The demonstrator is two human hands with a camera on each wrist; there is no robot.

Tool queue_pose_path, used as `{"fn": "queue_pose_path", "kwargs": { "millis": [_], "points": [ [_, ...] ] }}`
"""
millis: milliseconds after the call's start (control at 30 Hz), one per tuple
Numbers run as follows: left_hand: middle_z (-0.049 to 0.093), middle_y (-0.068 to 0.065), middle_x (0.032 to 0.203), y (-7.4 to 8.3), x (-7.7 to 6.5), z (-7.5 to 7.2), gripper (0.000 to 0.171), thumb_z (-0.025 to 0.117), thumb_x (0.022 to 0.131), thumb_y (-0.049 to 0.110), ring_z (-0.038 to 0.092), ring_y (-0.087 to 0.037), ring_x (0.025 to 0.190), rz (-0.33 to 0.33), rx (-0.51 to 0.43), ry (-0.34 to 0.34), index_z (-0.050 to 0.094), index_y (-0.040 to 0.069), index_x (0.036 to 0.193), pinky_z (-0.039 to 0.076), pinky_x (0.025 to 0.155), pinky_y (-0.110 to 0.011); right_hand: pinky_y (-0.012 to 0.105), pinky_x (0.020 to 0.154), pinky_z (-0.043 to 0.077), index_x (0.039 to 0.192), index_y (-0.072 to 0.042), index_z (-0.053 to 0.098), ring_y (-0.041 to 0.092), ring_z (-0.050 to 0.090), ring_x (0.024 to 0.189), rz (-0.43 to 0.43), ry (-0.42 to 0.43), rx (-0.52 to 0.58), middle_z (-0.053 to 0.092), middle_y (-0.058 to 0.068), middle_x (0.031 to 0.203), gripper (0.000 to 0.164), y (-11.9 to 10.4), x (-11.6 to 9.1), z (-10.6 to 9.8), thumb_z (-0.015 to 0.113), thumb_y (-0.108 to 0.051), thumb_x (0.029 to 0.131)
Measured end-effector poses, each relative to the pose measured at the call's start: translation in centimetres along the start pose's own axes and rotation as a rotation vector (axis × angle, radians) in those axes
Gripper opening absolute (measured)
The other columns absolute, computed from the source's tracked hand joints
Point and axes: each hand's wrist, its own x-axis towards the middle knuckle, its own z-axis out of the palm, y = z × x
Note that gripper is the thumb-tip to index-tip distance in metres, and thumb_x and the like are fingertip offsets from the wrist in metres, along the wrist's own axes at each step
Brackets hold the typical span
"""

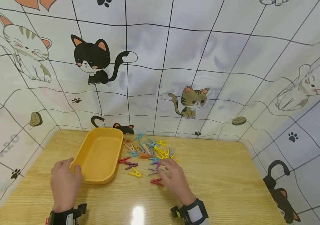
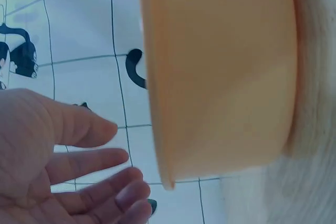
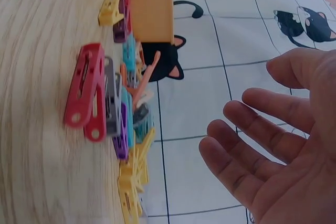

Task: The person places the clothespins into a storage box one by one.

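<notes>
A yellow-orange plastic tray [image 1: 100, 156] stands at the left of the table, its inside bare. My left hand [image 1: 65, 184] is at its near left edge; in the left wrist view the relaxed fingers [image 2: 94, 161] show beside the tray's rim with nothing in them. Right of the tray lies a loose pile of clothespins [image 1: 145, 148] in blue, yellow, orange, purple and grey. Over the pile's near right side hovers my right hand [image 1: 175, 178], fingers loosely spread and holding nothing. Closest to it are a red clothespin [image 1: 157, 182] and a grey clothespin [image 1: 153, 171].
A yellow clothespin [image 1: 135, 172] and a dark purple clothespin [image 1: 131, 166] lie near the tray's right side. The wooden table [image 1: 219, 181] reaches back to a white cat-print curtain [image 1: 148, 78], which also hangs at both sides.
</notes>
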Motion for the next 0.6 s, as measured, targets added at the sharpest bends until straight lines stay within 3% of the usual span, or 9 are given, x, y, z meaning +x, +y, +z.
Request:
{"fn": "queue_pose_path", "kwargs": {
  "millis": [200,467,600],
  "points": [
    [0.06,-0.043,0.101,-1.0,0.0,-0.3,0.033,0.057,0.09,-0.001,0.057,-0.057,0.091,-0.076,0.021,-0.032,0.065,-0.024,0.113,0.045,0.073,-0.067,0.036,0.081,0.059,0.116,-0.007,0.076,0.023,0.07,0.098,0.056,-0.013,-0.01,0.074,0.009,0.115,0.023,0.9,-0.2,-0.8,0.073,-0.008,0.093],
    [0.065,-0.04,0.093,-2.1,0.2,-0.6,0.03,0.056,0.091,-0.001,0.061,-0.053,0.082,-0.096,0.023,-0.125,0.066,-0.024,0.106,0.045,0.074,-0.065,0.033,0.077,0.061,0.115,-0.005,0.076,0.024,0.071,0.094,0.18,-0.089,-0.02,0.074,0.008,0.109,0.02,1.4,-0.4,-1.5,0.07,-0.008,0.096],
    [0.066,-0.039,0.091,-2.1,0.4,-0.7,0.029,0.055,0.091,-0.002,0.062,-0.053,0.083,-0.11,0.026,-0.152,0.067,-0.023,0.106,0.045,0.077,-0.064,0.031,0.075,0.06,0.113,0.0,0.075,0.025,0.071,0.092,0.188,-0.132,-0.027,0.074,0.01,0.106,0.019,1.6,-0.5,-1.6,0.069,-0.006,0.096]
  ]
}}
